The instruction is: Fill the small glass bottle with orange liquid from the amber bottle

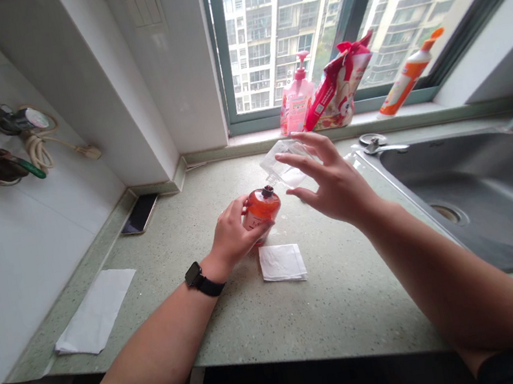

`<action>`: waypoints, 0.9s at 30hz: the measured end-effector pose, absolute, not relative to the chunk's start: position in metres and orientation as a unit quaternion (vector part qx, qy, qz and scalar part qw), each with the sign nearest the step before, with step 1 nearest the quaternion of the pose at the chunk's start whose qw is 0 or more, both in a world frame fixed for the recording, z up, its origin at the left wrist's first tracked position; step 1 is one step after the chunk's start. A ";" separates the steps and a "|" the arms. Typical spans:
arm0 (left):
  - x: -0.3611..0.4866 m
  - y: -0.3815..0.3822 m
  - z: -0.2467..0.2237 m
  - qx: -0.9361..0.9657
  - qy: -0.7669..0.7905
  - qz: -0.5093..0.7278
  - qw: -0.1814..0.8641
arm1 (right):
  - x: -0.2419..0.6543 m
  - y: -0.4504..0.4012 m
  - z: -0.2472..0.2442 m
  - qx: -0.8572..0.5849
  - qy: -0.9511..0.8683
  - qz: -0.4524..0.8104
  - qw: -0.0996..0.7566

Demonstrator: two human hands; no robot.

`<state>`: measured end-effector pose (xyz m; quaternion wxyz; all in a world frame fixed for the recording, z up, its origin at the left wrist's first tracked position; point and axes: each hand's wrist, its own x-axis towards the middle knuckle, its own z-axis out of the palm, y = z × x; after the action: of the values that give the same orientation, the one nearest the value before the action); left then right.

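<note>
My left hand [233, 234] is wrapped round an orange-red bottle [263, 205] with a dark neck, held near the middle of the counter. Above and right of it, my right hand [326, 180] grips a clear, square-sided bottle [284, 166], tilted with its mouth pointing down and left, close to the orange bottle's neck. Whether the two mouths touch is too small to tell. Some whitish content shows inside the clear bottle. A folded white tissue [283, 263] lies on the counter just in front of the orange bottle.
The speckled green counter [345, 308] holds a phone [140, 214] and a folded white paper [97, 312] at the left. A metal sink [481, 180] is at the right. On the windowsill stand a pink pump bottle [297, 103], a red bag [342, 89] and an orange squeeze bottle [405, 83].
</note>
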<state>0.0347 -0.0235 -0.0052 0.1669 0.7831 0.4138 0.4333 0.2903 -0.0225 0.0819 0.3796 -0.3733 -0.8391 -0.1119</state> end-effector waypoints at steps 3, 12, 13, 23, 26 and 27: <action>0.035 -0.024 -0.005 0.783 0.412 0.435 0.170 | 0.290 -0.022 0.082 -0.370 -0.840 -0.112 0.380; 0.035 -0.024 -0.004 0.783 0.416 0.432 0.167 | 0.290 -0.022 0.082 -0.366 -0.842 -0.110 0.381; 0.035 -0.024 -0.004 0.783 0.416 0.432 0.167 | 0.290 -0.022 0.082 -0.366 -0.842 -0.110 0.380; 0.035 -0.025 -0.004 0.783 0.422 0.426 0.165 | 0.290 -0.021 0.081 -0.351 -0.842 -0.124 0.391; 0.035 -0.025 -0.004 0.784 0.421 0.427 0.164 | 0.290 -0.021 0.081 -0.352 -0.841 -0.124 0.391; 0.034 -0.025 -0.004 0.784 0.420 0.428 0.163 | 0.290 -0.021 0.081 -0.352 -0.841 -0.125 0.391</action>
<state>0.0345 -0.0252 -0.0035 0.1628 0.7837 0.4199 0.4279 0.2902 -0.0210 0.0807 0.3908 -0.3523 -0.8412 -0.1245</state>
